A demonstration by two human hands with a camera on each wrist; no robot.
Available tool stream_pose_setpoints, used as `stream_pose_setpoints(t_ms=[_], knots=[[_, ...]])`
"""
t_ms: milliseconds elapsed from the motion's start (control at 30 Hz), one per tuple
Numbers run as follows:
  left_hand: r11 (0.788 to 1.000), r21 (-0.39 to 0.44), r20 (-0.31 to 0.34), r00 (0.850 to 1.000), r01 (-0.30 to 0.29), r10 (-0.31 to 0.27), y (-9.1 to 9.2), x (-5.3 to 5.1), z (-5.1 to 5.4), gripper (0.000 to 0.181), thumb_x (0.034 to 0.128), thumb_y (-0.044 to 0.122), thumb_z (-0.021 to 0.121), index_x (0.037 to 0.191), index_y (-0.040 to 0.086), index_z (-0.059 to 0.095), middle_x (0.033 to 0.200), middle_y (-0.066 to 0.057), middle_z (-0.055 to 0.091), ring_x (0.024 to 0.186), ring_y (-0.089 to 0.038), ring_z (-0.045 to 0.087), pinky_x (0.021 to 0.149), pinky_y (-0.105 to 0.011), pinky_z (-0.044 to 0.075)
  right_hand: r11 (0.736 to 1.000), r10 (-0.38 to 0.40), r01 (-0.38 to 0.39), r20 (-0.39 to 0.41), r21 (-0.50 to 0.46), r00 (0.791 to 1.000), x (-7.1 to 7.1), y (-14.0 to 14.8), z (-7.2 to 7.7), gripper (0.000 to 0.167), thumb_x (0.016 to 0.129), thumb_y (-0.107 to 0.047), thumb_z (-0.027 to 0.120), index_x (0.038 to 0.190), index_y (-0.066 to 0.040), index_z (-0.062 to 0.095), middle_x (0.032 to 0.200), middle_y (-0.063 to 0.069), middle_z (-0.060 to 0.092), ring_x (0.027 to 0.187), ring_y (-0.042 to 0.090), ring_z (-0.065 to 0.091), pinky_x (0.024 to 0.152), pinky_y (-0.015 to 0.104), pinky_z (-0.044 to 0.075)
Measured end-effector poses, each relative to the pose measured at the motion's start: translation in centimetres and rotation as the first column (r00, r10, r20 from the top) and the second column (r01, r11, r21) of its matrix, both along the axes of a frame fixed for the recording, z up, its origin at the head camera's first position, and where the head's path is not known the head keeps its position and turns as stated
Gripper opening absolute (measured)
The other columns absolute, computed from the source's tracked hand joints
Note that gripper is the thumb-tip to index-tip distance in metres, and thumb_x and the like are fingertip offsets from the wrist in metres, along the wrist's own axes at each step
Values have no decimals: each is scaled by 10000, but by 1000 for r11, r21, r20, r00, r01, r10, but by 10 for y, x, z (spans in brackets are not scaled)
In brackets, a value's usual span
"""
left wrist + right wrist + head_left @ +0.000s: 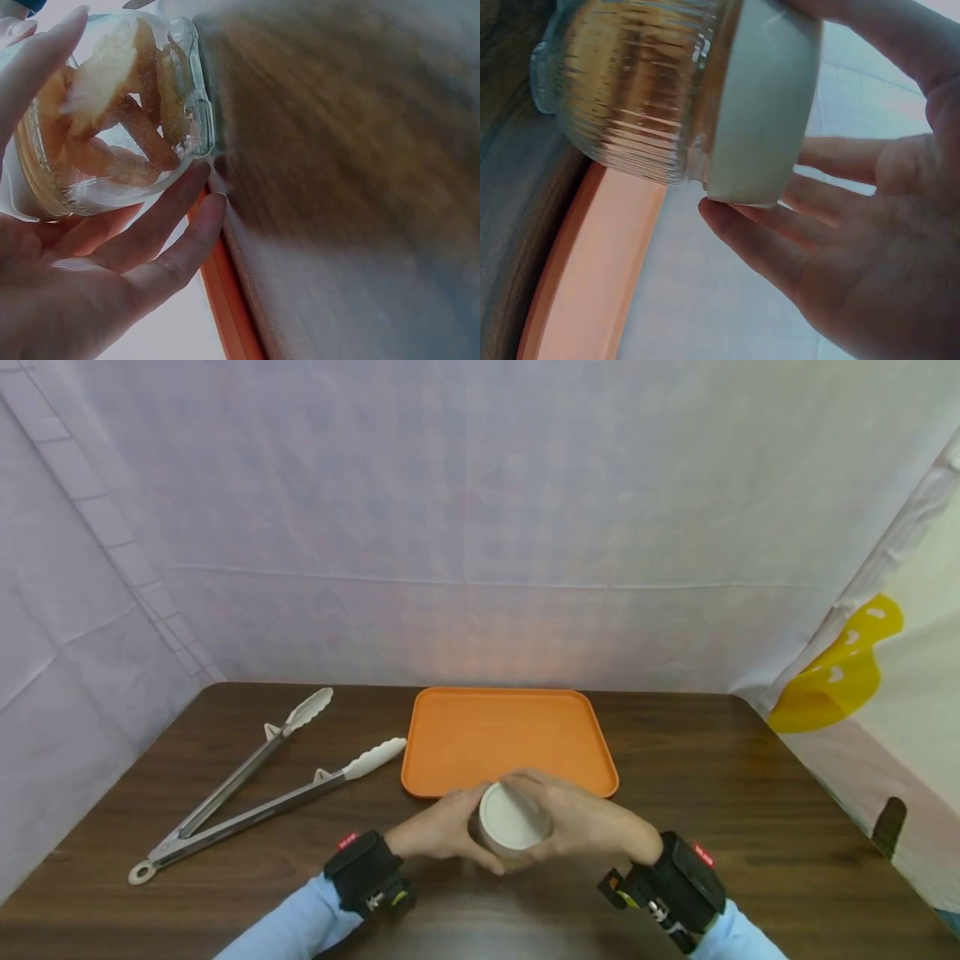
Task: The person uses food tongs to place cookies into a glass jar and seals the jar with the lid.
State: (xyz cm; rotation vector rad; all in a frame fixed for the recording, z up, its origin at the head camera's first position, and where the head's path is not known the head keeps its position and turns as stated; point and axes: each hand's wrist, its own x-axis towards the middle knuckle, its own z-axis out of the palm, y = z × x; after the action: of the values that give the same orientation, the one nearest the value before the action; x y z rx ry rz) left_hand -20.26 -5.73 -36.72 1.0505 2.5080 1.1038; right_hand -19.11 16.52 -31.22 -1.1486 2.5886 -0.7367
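Note:
A clear ribbed glass jar [630, 90] with a cream-white lid [513, 817] stands upright on the table between both hands, in front of the tray. Golden-brown pieces [139, 135] show through the glass; their exact kind is unclear. My left hand [446, 828] holds the jar from the left, thumb on the near side and fingers around the far side. From the right, my right hand [592, 818] grips the lid with thumb and fingers around its rim. Part of the jar's body is hidden beneath the lid in the head view.
Behind the jar lies an orange tray [510, 735] on the dark wooden table [750, 827]. Spread metal tongs [262, 811] with white tips lie to the left, one tip close to the tray's edge. Pale cloth [480, 527] hangs along the back and sides.

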Motion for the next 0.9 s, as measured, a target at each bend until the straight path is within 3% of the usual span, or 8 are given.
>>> stream_pose_setpoints(t_ms=[167, 300, 533, 767, 833, 900], knots=[[1000, -5, 12, 1000, 2, -2, 0, 0, -1, 852, 700, 192, 917, 1384, -38, 465, 1315, -173, 616, 1196, -282, 588, 1010, -329, 468, 999, -47, 46, -120, -9, 992, 4, -4, -8, 812, 733, -301, 885, 1356, 75, 525, 1253, 169, 568, 1038, 291, 630, 773, 285, 562], [1000, 0, 4, 1000, 19, -19, 0, 0, -2, 861, 705, 189, 914, 1395, -43, 455, 1324, -180, 608, 1194, -283, 587, 1003, -327, 473, 996, -89, 89, -248, -14, 965, 9, -8, -13, 771, 714, -332, 887, 1293, 73, 577, 1147, 134, 600, 968, 247, 646, 738, 265, 567], [1000, 20, 0, 1000, 5, -5, 1, 0, -2, 889, 684, 192, 926, 1408, -29, 460, 1319, -174, 618, 1177, -292, 595, 999, -340, 480, 980, -199, 177, -480, -90, 854, 15, -13, -25, 739, 632, -478, 888, 1132, 16, 662, 965, 52, 603, 804, 163, 634, 648, 237, 542], [1000, 20, 18, 1000, 5, -5, 0, -1, -2, 883, 695, 186, 918, 1409, -48, 454, 1294, -183, 626, 1139, -269, 608, 955, -310, 495, 944, -324, 295, -573, -146, 753, 22, -21, -37, 794, 559, -566, 899, 1068, 0, 674, 875, 35, 585, 751, 142, 580, 613, 252, 513], [1000, 17, 20, 1000, 10, -10, 0, -1, -2, 892, 699, 184, 916, 1420, -50, 445, 1304, -186, 621, 1143, -272, 607, 954, -312, 495, 940, -334, 308, -576, -145, 746, 23, -23, -38, 804, 562, -559, 902, 1071, 19, 673, 861, 40, 572, 744, 141, 563, 616, 253, 510], [1000, 19, 32, 999, 13, -14, 0, -2, -1, 897, 705, 182, 914, 1431, -43, 438, 1326, -183, 612, 1165, -282, 600, 974, -323, 490, 946, -318, 296, -553, -133, 770, 23, -23, -37, 816, 582, -559, 900, 1095, 30, 665, 887, 57, 582, 773, 154, 567, 635, 262, 516]])
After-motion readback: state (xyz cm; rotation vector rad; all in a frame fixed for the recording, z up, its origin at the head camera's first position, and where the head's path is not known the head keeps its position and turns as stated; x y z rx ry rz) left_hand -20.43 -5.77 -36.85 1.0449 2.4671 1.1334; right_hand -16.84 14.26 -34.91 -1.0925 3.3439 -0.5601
